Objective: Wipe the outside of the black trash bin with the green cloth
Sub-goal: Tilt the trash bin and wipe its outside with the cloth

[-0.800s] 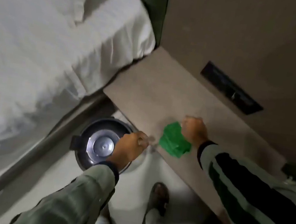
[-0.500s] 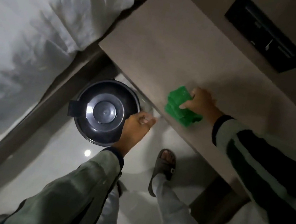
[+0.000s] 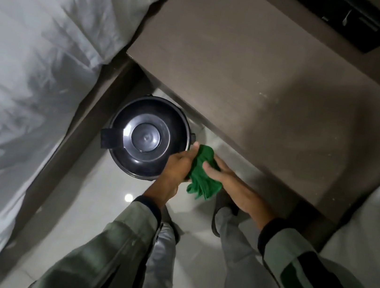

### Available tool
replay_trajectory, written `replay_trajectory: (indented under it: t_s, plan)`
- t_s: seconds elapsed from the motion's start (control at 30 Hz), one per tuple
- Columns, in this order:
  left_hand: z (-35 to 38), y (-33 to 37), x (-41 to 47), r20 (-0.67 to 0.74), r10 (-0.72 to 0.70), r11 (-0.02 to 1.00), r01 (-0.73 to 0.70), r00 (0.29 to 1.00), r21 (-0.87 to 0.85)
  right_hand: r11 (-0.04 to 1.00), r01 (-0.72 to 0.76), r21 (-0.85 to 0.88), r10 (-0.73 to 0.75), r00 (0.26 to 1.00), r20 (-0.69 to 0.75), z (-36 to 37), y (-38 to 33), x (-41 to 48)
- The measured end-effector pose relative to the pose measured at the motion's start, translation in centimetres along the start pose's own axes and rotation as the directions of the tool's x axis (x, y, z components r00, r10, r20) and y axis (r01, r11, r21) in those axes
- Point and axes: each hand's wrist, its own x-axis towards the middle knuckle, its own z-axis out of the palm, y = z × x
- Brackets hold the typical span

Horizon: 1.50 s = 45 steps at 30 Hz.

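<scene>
The round black trash bin (image 3: 145,137) stands on the pale floor, seen from above, its lid closed and a flat tab sticking out on its left. The crumpled green cloth (image 3: 202,172) hangs just right of the bin's rim, between my two hands. My left hand (image 3: 178,166) grips the cloth's left side, next to the bin's right edge. My right hand (image 3: 229,186) rests against the cloth's right side with fingers stretched out. The bin's side wall is hidden from this angle.
A brown bedside table (image 3: 267,81) overhangs the floor right behind the bin and hands. A bed with white bedding (image 3: 36,59) and its dark frame runs along the left. My legs and a sandalled foot (image 3: 223,210) stand on the glossy floor below.
My right hand lifted the green cloth off the bedside table and brought it down beside the bin. My left hand has taken hold of the cloth there.
</scene>
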Motion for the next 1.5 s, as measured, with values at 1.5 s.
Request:
replay_trajectory:
  t_s: [1.5]
  plan:
    - [-19.9,-1.0,15.4,-0.017,0.379,0.838,-0.336,0.925,0.431,0.483,0.313,0.818,0.445,0.716,-0.537,11.6,7.5,24.1]
